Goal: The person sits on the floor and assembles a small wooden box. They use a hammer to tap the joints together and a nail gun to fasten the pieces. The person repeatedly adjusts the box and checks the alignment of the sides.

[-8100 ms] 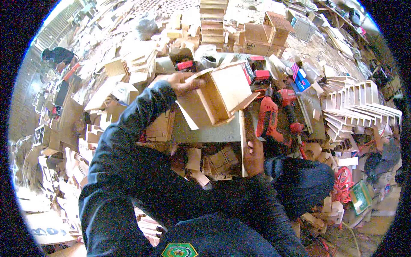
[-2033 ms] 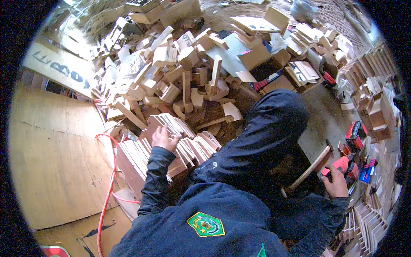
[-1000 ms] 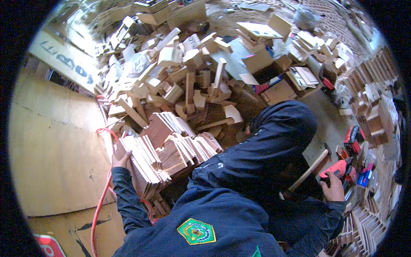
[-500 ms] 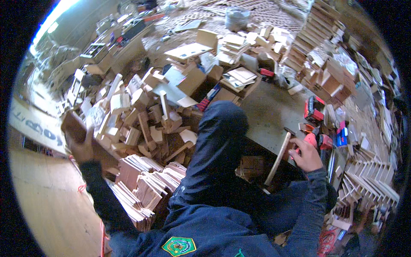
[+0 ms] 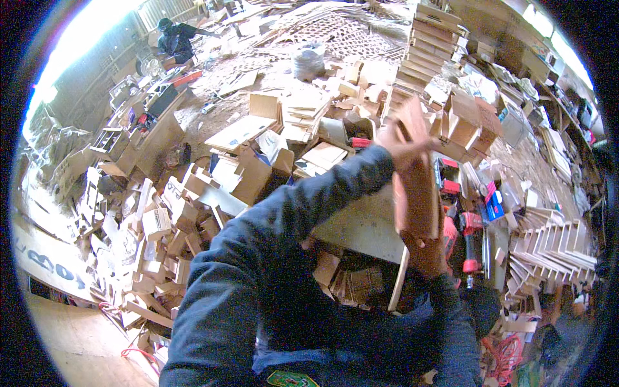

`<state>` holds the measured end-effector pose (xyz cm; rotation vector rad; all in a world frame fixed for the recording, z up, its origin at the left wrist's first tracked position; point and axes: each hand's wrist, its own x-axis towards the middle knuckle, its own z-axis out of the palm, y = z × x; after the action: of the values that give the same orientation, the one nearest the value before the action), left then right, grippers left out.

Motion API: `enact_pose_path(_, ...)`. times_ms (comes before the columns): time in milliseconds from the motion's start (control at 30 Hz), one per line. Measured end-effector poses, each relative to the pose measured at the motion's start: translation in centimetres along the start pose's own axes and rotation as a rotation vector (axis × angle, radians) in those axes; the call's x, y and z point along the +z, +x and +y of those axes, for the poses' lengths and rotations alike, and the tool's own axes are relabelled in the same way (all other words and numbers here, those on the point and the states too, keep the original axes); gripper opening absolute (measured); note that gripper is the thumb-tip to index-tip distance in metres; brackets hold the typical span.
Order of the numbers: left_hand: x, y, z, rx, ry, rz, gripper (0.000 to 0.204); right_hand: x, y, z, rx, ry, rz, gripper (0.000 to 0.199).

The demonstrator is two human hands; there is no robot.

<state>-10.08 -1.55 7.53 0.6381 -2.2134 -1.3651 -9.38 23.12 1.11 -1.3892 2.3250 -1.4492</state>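
Observation:
A brown wooden board (image 5: 416, 200) stands on end in front of me, smeared by motion. My left hand (image 5: 405, 151) reaches across from the left and is closed around its upper part. At its lower end my right hand (image 5: 427, 257) is closed on the same board, its fingers partly hidden. Below the right hand a pale wooden strip (image 5: 399, 284) slants down beside the grey work surface (image 5: 358, 229). Just right of that hand lie a red-handled tool (image 5: 449, 240) and a red and black power tool (image 5: 471, 242).
Loose wood offcuts (image 5: 155, 245) are heaped on the left. Cardboard boxes (image 5: 467, 122) stand at the far right, near red and black packages (image 5: 447, 174). Angled wooden pieces (image 5: 554, 251) are stacked at right. Another person (image 5: 177, 42) sits far back left.
My left hand has swung from the far left to the right, bringing the brown board over. My right hand has left the red-handled tool's side and now grips the board. The view has shifted.

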Motion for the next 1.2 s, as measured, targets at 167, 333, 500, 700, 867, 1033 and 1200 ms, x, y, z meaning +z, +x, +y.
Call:
enact_pose_path(167, -0.8, 2.5, -4.4, 0.043, 0.039, -0.413, 0.081, -0.5, -2.0, 1.9, 0.340, -0.014, -0.037, 0.041)
enact_pose_path(333, -16.7, 7.4, -12.9, -0.091, 1.391, 0.208, 0.023, -0.9, -2.7, 1.0, 0.547, 0.449, 0.033, 0.051)
enact_pose_path(500, -30.6, 1.7, -19.2, -0.844, 1.321, -0.015, 0.070, -1.9, -2.5, -0.2, 0.682, 0.643, 0.066, 0.042)
enact_pose_path(700, -38.4, 0.2, -27.0, -0.683, 0.932, -0.032, 0.079, -2.7, -2.5, -0.3, 0.739, 0.636, 0.060, 0.030)
enact_pose_path(867, -39.1, -0.3, -26.6, -0.429, 1.241, 0.443, 0.043, -3.5, -3.0, -0.8, 0.739, 0.688, 0.213, 0.024)
enact_pose_path(1033, -39.6, 0.9, -21.8, -0.111, 1.095, 0.894, 0.025, -4.8, -3.7, -0.3, 0.612, 0.656, 0.219, 0.031)
enact_pose_path(1200, -37.1, 1.2, -10.2, 0.386, 0.991, 0.845, 0.022, -6.2, -4.1, 0.5, 0.550, 0.621, 0.316, 0.033)
